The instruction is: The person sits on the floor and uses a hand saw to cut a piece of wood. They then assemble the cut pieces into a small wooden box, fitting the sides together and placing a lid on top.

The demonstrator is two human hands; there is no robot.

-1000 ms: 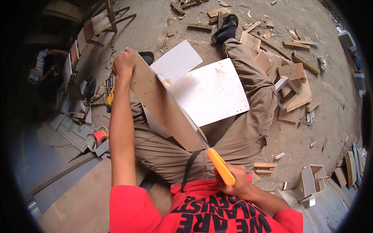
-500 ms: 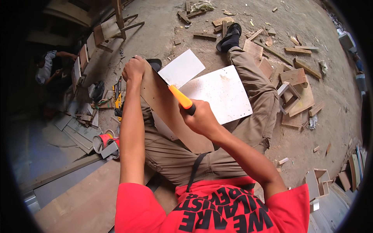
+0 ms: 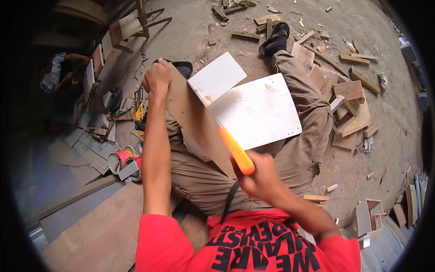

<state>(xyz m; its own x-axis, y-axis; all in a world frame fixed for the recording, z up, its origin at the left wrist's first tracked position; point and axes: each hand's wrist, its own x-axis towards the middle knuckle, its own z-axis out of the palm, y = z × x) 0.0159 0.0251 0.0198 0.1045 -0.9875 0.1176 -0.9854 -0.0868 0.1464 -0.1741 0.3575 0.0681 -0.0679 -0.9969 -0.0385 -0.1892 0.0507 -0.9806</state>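
My right hand [image 3: 260, 179] is wrapped round the orange handle of a handsaw [image 3: 236, 152]. Its thin blade, seen nearly edge-on, runs away from me along the right side of a brown board [image 3: 197, 115]. My left hand [image 3: 157, 78] grips that board's far end, fingers closed over the edge. The board slants across my lap toward my waist. Right of the blade are a small white panel [image 3: 218, 77] and a larger white panel [image 3: 260, 111] with small holes near its edges. Where the blade meets the wood is hard to make out.
Wood offcuts [image 3: 351, 93] litter the floor on the right. Red cans [image 3: 120, 161] and a yellow-black tool [image 3: 138, 109] lie left of my leg. Another person [image 3: 56, 75] sits at the far left beside upright boards. A small wooden box [image 3: 369, 217] stands at lower right.
My right hand has drawn the saw back toward my body and slightly right, showing more blade. My left hand keeps its grip on the board. The whole view has shifted slightly.
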